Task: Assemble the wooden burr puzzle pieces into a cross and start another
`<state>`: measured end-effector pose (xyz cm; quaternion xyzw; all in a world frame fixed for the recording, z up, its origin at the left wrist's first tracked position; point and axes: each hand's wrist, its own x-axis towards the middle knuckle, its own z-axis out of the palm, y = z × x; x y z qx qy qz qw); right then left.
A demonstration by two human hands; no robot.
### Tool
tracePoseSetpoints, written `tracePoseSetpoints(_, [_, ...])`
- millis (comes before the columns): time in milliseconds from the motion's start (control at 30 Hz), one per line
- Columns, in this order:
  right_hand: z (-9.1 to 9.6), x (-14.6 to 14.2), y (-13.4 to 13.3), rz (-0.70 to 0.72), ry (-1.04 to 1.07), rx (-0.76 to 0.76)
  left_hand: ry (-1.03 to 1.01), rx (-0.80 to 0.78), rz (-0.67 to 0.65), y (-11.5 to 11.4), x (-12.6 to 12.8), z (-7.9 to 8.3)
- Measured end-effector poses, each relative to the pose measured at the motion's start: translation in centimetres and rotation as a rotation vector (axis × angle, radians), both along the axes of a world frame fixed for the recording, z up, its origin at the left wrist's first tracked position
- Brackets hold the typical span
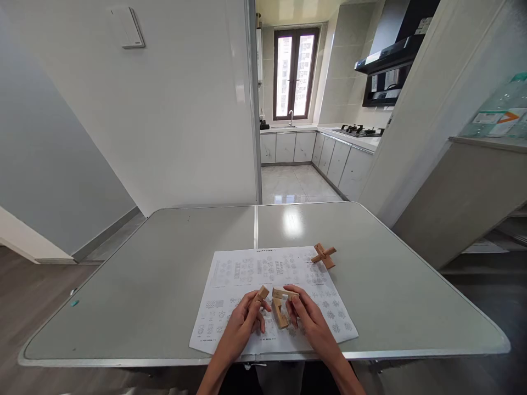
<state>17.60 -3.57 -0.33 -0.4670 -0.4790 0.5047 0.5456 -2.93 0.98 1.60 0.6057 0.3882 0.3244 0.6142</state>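
Note:
My left hand [242, 323] pinches a small notched wooden block [261, 294] between its fingertips. My right hand [307, 318] grips a pair of joined wooden puzzle pieces [281, 307], one lying across the top, one pointing down. Both hands hover close together over a white instruction sheet [230, 274] printed with small diagrams, near the table's front edge. A wooden cross-shaped assembly [324, 255] rests on the sheet's far right corner, out of either hand's touch.
The grey folding table [164, 274] has a centre seam and a metal rim. A small teal speck [74, 302] lies near its left edge. Beyond is a kitchen doorway [294, 164]; a counter with a plastic bottle [500, 112] stands at right.

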Motion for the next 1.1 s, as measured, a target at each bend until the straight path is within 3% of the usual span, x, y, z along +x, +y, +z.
tracePoseSetpoints(433, [0.0, -0.6, 0.0, 0.058, -0.071, 0.053, 0.079, 0.046, -0.020, -0.3, -0.3, -0.2])
tracePoseSetpoints(667, [0.6, -0.6, -0.2, 0.041, -0.239, 0.120, 0.107, 0.112, -0.122, -0.7, 0.1, 1.2])
tracePoseSetpoints(1100, [-0.4, -0.8, -0.4, -0.037, -0.376, 0.210, 0.222, 0.165, -0.058, -0.9, 0.6, 1.7])
